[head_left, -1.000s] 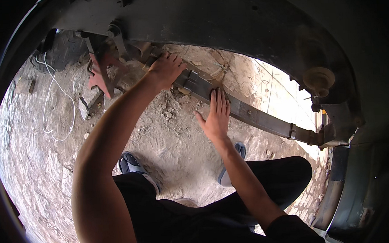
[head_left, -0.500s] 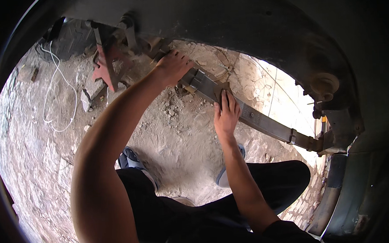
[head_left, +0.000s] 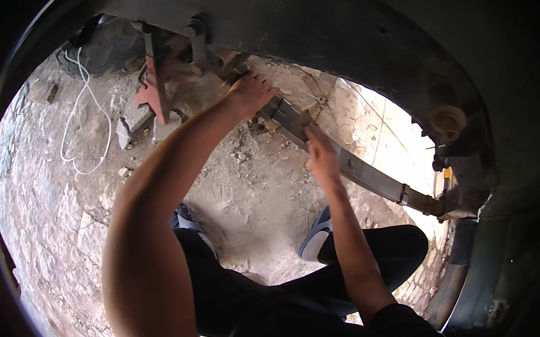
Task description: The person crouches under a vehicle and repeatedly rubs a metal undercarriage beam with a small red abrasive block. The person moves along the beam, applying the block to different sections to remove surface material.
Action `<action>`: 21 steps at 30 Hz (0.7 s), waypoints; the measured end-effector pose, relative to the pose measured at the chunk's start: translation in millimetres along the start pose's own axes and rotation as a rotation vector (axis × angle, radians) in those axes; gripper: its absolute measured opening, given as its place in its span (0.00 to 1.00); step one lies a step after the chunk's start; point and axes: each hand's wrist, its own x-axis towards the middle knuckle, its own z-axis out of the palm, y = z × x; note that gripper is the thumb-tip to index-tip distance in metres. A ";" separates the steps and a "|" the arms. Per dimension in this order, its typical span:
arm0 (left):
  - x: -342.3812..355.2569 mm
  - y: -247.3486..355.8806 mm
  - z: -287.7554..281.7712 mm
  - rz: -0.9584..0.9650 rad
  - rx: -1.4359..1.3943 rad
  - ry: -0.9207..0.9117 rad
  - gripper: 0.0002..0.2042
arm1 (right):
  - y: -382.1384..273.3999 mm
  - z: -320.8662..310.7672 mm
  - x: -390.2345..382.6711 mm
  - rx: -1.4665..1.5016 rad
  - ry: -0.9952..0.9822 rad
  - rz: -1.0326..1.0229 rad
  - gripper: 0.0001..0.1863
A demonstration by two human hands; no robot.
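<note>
A dark steel leaf spring (head_left: 370, 179) runs slantwise under a vehicle, from upper left to lower right, with metal clips around it. My left hand (head_left: 253, 95) is bent over its upper end, fingers closed on the bar and their tips partly hidden. Farther down the bar, my right hand (head_left: 324, 157) is turned sideways, slightly blurred, with its fingers curled and pressed together. A small brownish, flat piece (head_left: 304, 120) shows at those fingertips. Whether it is loose in the hand or part of the spring, I cannot make out.
Above hangs the dark vehicle body (head_left: 312, 34). A red stand (head_left: 152, 92) is at the upper left, near broken concrete blocks (head_left: 136, 116), a tyre (head_left: 111, 49) and a looped white cord (head_left: 69, 132). Rough dirt ground (head_left: 256, 187) lies between my feet.
My right hand has turned from fingers laid flat over the bar to curled together on its side. My left hand stays on the spring. The whole view has shifted slightly.
</note>
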 end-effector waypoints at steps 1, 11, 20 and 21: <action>0.4 2.3 -2.8 0.000 -0.011 -0.012 0.40 | -15.0 -17.8 2.6 0.140 -0.130 0.327 0.19; 2.7 2.7 -9.9 0.007 0.026 -0.014 0.39 | -26.2 28.1 -11.0 -0.252 0.091 -0.187 0.47; 3.6 6.1 -6.2 -0.011 0.018 -0.036 0.39 | -39.7 38.3 -13.9 -0.199 0.223 -0.129 0.42; 4.0 6.2 -7.8 -0.011 0.014 -0.050 0.39 | -39.5 38.9 -14.5 -0.200 0.214 -0.125 0.42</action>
